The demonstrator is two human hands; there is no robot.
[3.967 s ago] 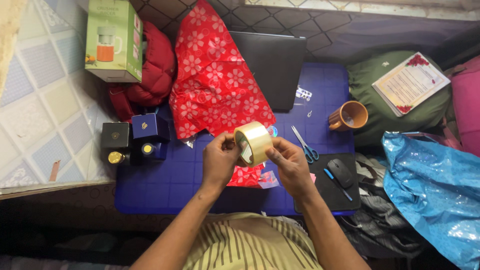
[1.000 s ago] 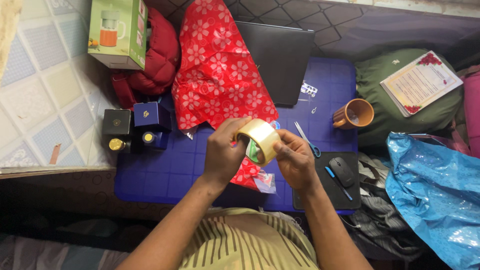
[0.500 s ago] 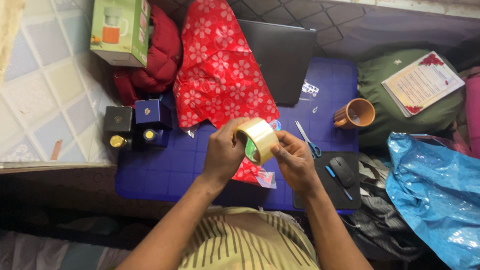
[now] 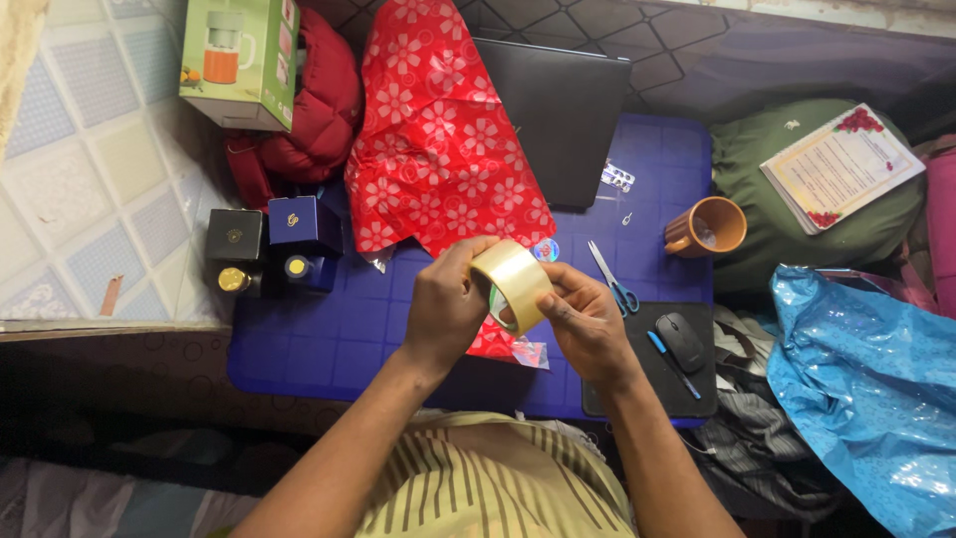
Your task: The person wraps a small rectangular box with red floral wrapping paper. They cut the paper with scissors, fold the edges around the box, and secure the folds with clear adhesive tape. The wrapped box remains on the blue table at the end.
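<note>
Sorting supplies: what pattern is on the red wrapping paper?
White flowers on the red wrapping paper; head view.

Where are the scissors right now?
In the head view, the scissors lie on the blue mat, right of the tape roll, between it and the orange mug.

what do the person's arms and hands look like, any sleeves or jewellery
Both forearms are bare, with no sleeves reaching them. The left hand and right hand show no gloves, rings, watch or bracelet. The only clothing in view is a yellowish shirt with dark stripes over the torso.
</note>
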